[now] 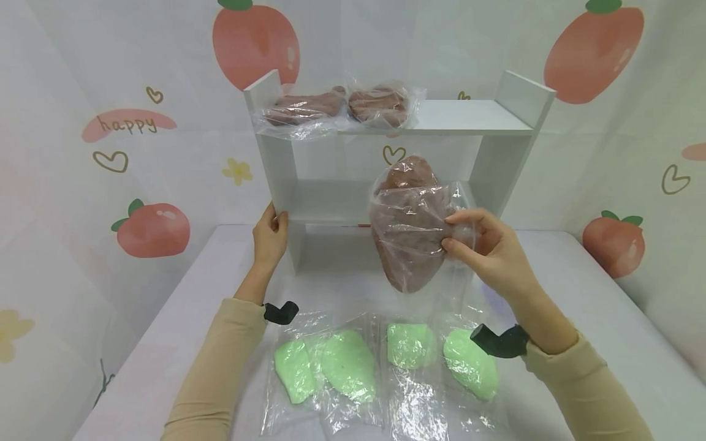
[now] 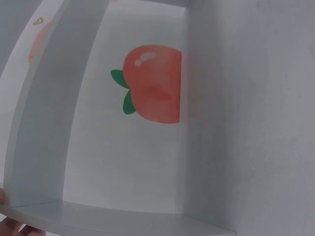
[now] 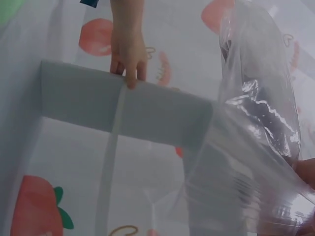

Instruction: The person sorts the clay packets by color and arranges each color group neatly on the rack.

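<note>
The held bag (image 1: 460,199) is gleaming as thin, clear, creased plastic, while the brown piece (image 1: 408,269) inside is looking matt. Glossy, crinkled clear bags (image 1: 416,404) are catching bright highlights over smooth-looking green slabs (image 1: 349,364). The shelf (image 1: 469,116) is showing smooth panels with a low sheen. The backdrop (image 1: 342,37) is looking like softly wrinkled cloth; the sleeves (image 1: 212,361) are appearing as matt fabric.

From the head we look forward and down over the worktop (image 1: 579,288) to the whole shelf (image 1: 469,116), from the left wrist close up into it, from the right wrist leftward across it past a nearby bag (image 3: 266,123), shelf and bag shared with our head view
</note>
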`<state>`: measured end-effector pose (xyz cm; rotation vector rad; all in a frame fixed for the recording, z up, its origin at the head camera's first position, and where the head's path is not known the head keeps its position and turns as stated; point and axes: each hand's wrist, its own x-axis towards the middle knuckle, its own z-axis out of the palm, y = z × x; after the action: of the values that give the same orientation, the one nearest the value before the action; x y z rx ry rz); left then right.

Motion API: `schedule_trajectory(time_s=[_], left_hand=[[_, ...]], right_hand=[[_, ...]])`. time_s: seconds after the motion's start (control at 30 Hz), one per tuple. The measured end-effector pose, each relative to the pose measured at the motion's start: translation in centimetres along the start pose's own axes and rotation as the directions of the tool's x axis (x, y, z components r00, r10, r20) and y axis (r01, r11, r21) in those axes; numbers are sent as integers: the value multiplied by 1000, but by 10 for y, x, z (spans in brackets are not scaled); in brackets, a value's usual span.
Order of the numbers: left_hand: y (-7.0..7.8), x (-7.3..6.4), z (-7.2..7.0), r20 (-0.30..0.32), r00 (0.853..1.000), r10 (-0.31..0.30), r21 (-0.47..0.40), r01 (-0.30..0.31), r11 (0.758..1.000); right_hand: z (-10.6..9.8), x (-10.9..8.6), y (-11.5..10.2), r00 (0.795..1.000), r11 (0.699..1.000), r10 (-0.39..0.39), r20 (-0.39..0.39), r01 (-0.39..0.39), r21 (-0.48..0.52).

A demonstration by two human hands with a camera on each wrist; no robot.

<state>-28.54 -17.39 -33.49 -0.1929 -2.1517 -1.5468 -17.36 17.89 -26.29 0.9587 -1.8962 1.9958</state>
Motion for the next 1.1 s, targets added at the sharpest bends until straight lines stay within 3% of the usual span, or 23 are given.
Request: schedule_trajectory(time_s=[0.2,0.47,0.7,0.9,1.1], left_hand=[[0,0,0,-8,1000,-9,-3,9,1000],[1,1,1,-20,1000,-14,6,14,1000],[30,-9,-4,19,998,-64,-9,64,998],[7,-1,-1,-2,999,-40,9,40,999],[2,1,1,-34,999,-6,28,7,1000]], right_hand=[[-4,6,-5,999,998,-32,-26,34,61],[-9,13,-13,991,996,-68,-117,73,45],[-14,21,-21,982,994,-85,-168,96,54],[-18,27,-26,975,994,-80,-206,93,52],[-23,36,-32,961,996,-73,-268,83,25]])
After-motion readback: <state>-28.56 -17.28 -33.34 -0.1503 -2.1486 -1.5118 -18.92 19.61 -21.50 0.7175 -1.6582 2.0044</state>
